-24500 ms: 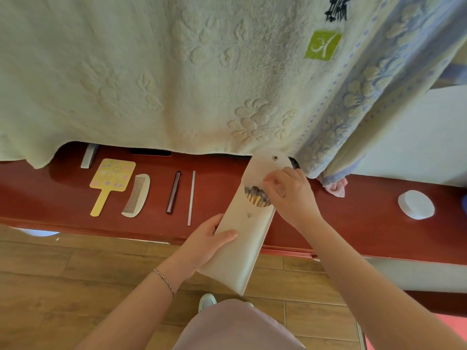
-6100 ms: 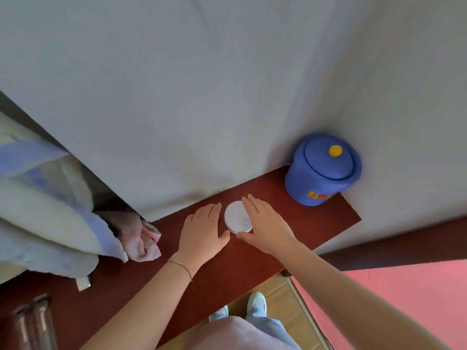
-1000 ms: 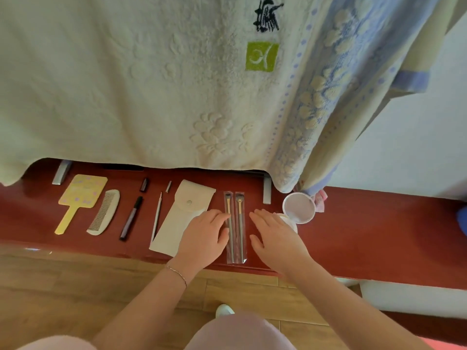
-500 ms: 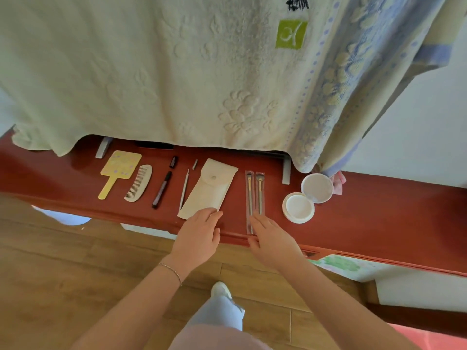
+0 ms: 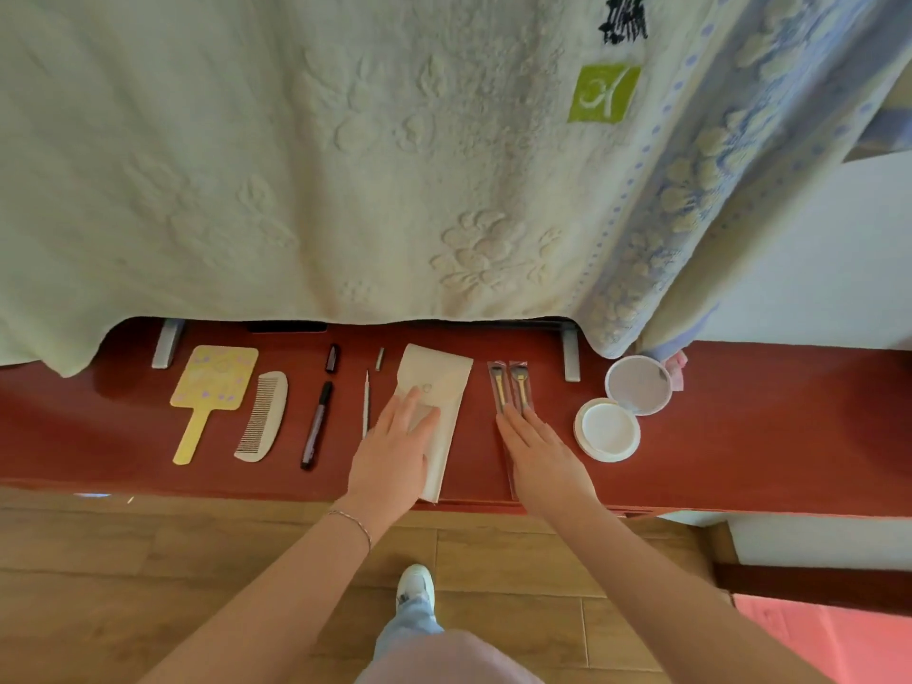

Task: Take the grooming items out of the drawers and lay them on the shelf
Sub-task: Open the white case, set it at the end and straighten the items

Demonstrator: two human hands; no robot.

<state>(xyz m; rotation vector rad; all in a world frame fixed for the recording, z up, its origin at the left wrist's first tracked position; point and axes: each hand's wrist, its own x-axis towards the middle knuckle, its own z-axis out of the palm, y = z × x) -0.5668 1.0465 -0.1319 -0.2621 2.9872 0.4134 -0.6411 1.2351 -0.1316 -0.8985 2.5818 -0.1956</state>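
One large cream towel with raised flower patterns hangs over most of the view, beside a blue-and-cream flowered towel at the right. Below them runs the long dark red wooden shelf, where the grooming items lie in a row. From the left: a yellow square hand mirror with a handle, a cream wide-toothed comb just beside it, a black pen-like liner with its black cap apart above it, a thin white stick, a white flat snap pouch, two small brushes in clear sleeves, and a round white compact lying open, its mirror lid tilted up behind.

The left hand lies flat and open on the lower half of the pouch, fingers spread, gripping nothing. The right hand is also flat and open, its fingertips resting on the lower ends of the brush sleeves, pressing rather than grasping. A thin bracelet circles the left wrist. One white shoe shows on the wooden floor.
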